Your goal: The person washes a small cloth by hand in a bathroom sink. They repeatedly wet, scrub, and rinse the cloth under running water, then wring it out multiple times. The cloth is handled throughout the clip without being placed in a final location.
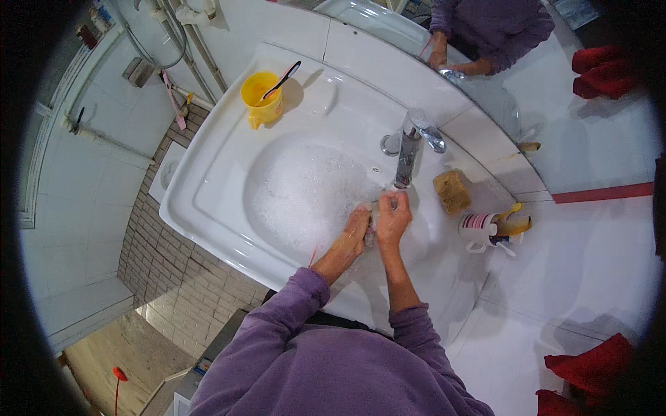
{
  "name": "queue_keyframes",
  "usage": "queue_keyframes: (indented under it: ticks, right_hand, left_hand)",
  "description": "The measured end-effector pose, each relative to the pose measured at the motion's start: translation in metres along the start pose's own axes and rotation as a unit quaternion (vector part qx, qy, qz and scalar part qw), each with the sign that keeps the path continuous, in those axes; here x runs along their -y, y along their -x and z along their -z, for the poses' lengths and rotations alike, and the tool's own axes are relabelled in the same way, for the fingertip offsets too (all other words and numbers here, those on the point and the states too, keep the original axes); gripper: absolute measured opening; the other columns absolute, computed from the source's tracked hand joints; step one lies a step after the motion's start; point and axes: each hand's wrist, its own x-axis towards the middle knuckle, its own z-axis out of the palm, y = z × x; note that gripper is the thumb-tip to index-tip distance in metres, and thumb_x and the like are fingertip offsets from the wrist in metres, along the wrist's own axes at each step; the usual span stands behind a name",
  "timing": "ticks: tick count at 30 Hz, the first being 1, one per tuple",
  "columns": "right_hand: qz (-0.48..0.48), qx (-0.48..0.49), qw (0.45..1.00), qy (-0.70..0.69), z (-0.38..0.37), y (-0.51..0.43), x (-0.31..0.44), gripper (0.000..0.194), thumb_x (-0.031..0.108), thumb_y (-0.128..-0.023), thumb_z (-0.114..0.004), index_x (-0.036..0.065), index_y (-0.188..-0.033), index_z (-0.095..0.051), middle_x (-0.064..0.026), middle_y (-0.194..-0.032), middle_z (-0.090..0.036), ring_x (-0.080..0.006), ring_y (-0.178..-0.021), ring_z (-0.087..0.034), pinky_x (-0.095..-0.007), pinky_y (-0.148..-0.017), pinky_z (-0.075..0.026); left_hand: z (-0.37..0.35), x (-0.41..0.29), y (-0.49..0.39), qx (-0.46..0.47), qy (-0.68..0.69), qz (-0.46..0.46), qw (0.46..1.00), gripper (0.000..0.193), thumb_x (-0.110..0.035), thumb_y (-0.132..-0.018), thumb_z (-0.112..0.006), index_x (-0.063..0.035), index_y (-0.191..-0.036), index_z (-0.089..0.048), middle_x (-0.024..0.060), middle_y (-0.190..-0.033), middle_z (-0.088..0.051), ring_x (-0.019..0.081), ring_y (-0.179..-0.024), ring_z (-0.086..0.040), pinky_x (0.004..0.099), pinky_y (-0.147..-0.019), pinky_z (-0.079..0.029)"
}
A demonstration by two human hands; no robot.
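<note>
My left hand (356, 225) and my right hand (394, 218) are close together over the right side of the washbasin (223, 203), just below the spout of the chrome faucet (407, 165). Between them they grip a small wet, pale item (370, 237), possibly a cloth; the fingers hide most of it. Curled fingers of the right hand sit nearest the spout. White soap foam (307, 192) fills much of the bowl, left of both hands. A thin red string hangs by my left wrist.
A yellow cup (261, 106) holding a toothbrush (281, 80) stands at the basin's back left. Right of the faucet lie a brown sponge (451, 192) and a white mug (476, 229) with brushes. A mirror (588, 151) borders the tiled wall; red cloth (593, 369) hangs at lower right.
</note>
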Motion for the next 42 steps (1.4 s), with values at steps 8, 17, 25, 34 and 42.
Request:
queue_keyframes:
  ticks: [8, 17, 25, 34, 42]
  right_hand:
    - [0.027, 0.089, 0.996, -0.012, 0.013, 0.040, 0.042, 0.019, 0.017, -0.080, -0.058, 0.003, -0.091, -0.054, -0.0157, -0.092, -0.054, -0.0285, -0.085, -0.053, -0.0347, -0.075, -0.042]
    - [-0.020, 0.023, 0.997, 0.068, 0.008, -0.017, -0.016, 0.025, 0.020, -0.082, -0.057, -0.001, -0.095, -0.056, -0.0096, -0.081, -0.058, -0.0218, -0.078, -0.055, -0.0320, -0.073, -0.042]
    - [-0.128, 0.177, 0.958, -0.184, 0.047, 0.017, 0.043, 0.029, 0.021, -0.080, -0.060, 0.001, -0.102, -0.059, -0.0053, -0.081, -0.058, -0.0154, -0.080, -0.053, -0.0275, -0.077, -0.041]
    - [-0.005, 0.042, 0.998, 0.055, 0.016, 0.006, 0.014, 0.020, 0.021, -0.079, -0.061, 0.002, -0.085, -0.059, -0.0092, -0.088, -0.060, -0.0235, -0.079, -0.056, -0.0311, -0.072, -0.043]
    - [-0.093, 0.133, 0.964, -0.210, 0.070, -0.009, 0.018, 0.028, 0.017, -0.086, -0.053, -0.004, -0.105, -0.056, -0.0051, -0.093, -0.058, -0.0120, -0.089, -0.052, -0.0248, -0.086, -0.037]
  left_hand:
    - [0.010, -0.044, -0.030, -0.085, 0.023, 0.032, 0.996, 0.018, -0.028, -0.081, -0.056, -0.0101, -0.080, -0.053, 0.0013, -0.074, -0.051, 0.0121, -0.069, -0.047, 0.0265, -0.064, -0.041]
    - [0.001, -0.030, -0.007, -0.033, 0.019, 0.152, 0.988, 0.021, -0.025, -0.081, -0.051, -0.0096, -0.095, -0.055, 0.0072, -0.098, -0.055, 0.0204, -0.091, -0.052, 0.0333, -0.077, -0.043]
    - [0.010, -0.068, -0.019, -0.024, 0.123, 0.094, 0.988, 0.034, -0.029, -0.080, -0.055, -0.0075, -0.106, -0.050, 0.0062, -0.103, -0.053, 0.0209, -0.096, -0.051, 0.0330, -0.084, -0.043]
    - [0.007, -0.054, 0.009, 0.080, -0.214, -0.178, 0.957, 0.040, -0.016, -0.078, -0.057, -0.0017, -0.114, -0.047, 0.0130, -0.113, -0.048, 0.0286, -0.103, -0.047, 0.0357, -0.092, -0.037]
    - [0.059, -0.068, 0.018, -0.002, -0.070, 0.209, 0.975, 0.044, -0.029, -0.080, -0.061, -0.0086, -0.115, -0.045, 0.0060, -0.095, -0.053, 0.0159, -0.079, -0.056, 0.0282, -0.061, -0.052]
